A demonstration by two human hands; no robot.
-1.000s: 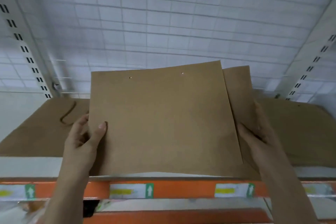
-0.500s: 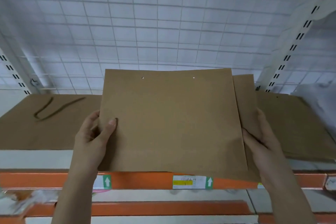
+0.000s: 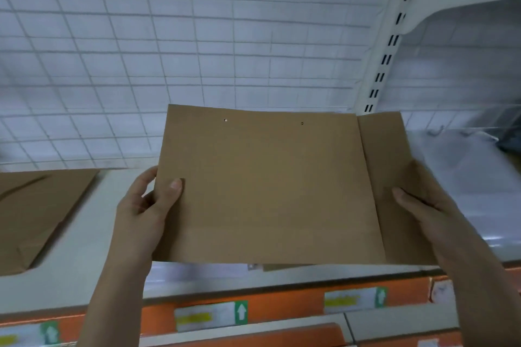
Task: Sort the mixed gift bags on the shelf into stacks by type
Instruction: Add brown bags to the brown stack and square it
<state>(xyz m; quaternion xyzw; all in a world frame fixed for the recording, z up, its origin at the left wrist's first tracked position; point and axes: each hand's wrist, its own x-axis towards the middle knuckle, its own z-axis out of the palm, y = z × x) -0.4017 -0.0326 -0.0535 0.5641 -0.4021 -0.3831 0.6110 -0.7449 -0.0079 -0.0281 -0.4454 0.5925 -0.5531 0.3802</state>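
- Compared with half a second ago, the view has swung toward 3 o'clock: the flat kraft bag stack (image 3: 42, 214) on the shelf, earlier spread behind the held bag, now sits far out at 9 o'clock, partly cut by the frame edge.
- The pile of brown bags that lay at 3 o'clock behind the right hand is no longer in sight; a pale, blurred clear plastic sheet (image 3: 462, 191) fills that side instead.
- The held kraft paper gift bag (image 3: 267, 189) keeps its pose: flat, face toward the camera, two small handle holes near its top edge, side gusset unfolded at 3 o'clock.
- The white shelf upright (image 3: 392, 45) has moved closer to frame centre at 1 o'clock.
- Left hand (image 3: 146, 205): clamped on the bag's 9 o'clock edge, thumb (image 3: 173, 191) pressed on the front face, fingers curled behind the paper.
- Right hand (image 3: 423, 205): grips the gusset side at 3 o'clock, thumb lying along the front, fingers hidden behind.
- The hands are well apart, one at each side edge of the bag.
- The bag is held above the white shelf board (image 3: 84, 256), clear of the stack; the orange rail (image 3: 282, 307) with arrow labels runs at 6 o'clock.
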